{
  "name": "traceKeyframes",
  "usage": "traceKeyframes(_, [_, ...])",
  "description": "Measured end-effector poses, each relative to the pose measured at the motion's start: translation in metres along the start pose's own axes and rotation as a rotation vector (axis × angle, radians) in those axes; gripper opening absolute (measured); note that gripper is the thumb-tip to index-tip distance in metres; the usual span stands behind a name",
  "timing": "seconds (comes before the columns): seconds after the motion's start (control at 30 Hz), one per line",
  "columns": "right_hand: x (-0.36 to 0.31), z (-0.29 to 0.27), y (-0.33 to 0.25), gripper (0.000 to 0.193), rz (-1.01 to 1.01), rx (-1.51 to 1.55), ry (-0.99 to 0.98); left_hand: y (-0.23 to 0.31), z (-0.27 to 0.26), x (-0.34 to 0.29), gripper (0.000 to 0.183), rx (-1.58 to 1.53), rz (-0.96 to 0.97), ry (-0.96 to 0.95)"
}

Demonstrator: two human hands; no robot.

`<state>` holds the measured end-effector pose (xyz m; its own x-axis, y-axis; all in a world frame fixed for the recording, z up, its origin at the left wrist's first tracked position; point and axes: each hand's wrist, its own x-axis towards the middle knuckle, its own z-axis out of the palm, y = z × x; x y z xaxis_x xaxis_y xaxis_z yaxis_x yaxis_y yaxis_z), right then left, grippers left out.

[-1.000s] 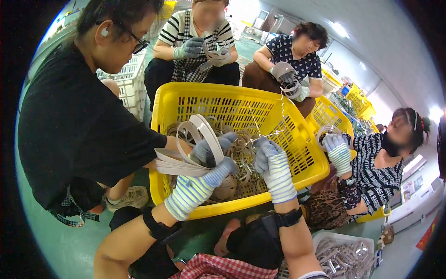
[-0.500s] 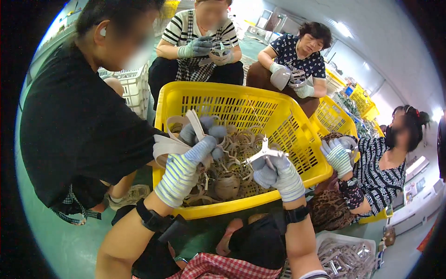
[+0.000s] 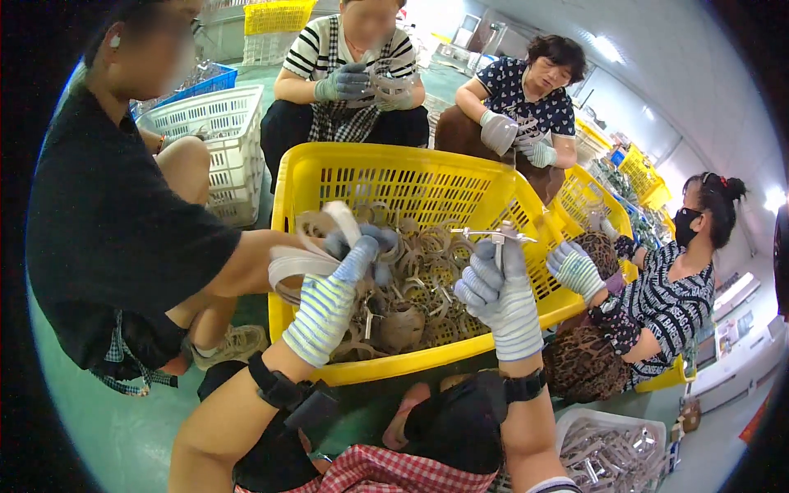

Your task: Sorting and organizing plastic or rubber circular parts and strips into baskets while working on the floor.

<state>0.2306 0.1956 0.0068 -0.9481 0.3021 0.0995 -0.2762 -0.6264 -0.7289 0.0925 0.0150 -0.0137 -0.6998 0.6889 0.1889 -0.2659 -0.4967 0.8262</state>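
A large yellow plastic basket [image 3: 411, 177] sits in front of me, filled with several grey metal rings and bands [image 3: 415, 287]. My left hand [image 3: 341, 283], in a striped glove, is closed on a bundle of pale flat bands [image 3: 308, 251] over the basket's left side. My right hand [image 3: 501, 296], also gloved, holds a small metal clip-like part [image 3: 497, 237] upright above the basket's right side.
Four other people sit around the basket, their gloved hands working on similar parts. A white basket [image 3: 218, 135] stands at the left, more yellow baskets [image 3: 588, 197] at the right, and a white tray of metal parts [image 3: 612, 452] lies by my right knee.
My left hand with the bundle of bands rose and shifted left over the basket. My right hand lifted away from the pile and now holds a small metal part upright.
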Motion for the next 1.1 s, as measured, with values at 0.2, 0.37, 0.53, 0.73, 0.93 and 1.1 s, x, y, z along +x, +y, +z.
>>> traceKeyframes(0.2, [-0.017,0.005,0.031,0.020,-0.122,-0.364,0.183,0.002,0.015,-0.029,0.036,0.235,-0.226,-0.309])
traceKeyframes(0.37, [-0.023,0.016,0.041,0.023,-0.075,-0.463,0.252,-0.004,0.024,-0.037,0.029,0.331,-0.346,-0.371])
traceKeyframes(0.53, [-0.033,0.007,0.034,0.026,-0.062,-0.511,0.144,-0.004,0.032,-0.044,0.023,0.295,-0.418,-0.347])
traceKeyframes(0.73, [-0.043,0.018,0.030,0.024,-0.031,-0.463,0.129,0.011,0.038,-0.050,0.020,0.351,-0.382,-0.391])
traceKeyframes(0.93, [-0.056,0.022,0.014,0.026,-0.071,-0.450,0.167,0.010,0.050,-0.062,0.022,0.397,-0.142,-0.293])
traceKeyframes(1.1, [-0.071,0.034,0.004,0.029,-0.064,-0.487,0.185,0.033,0.069,-0.075,0.023,0.422,-0.244,-0.315])
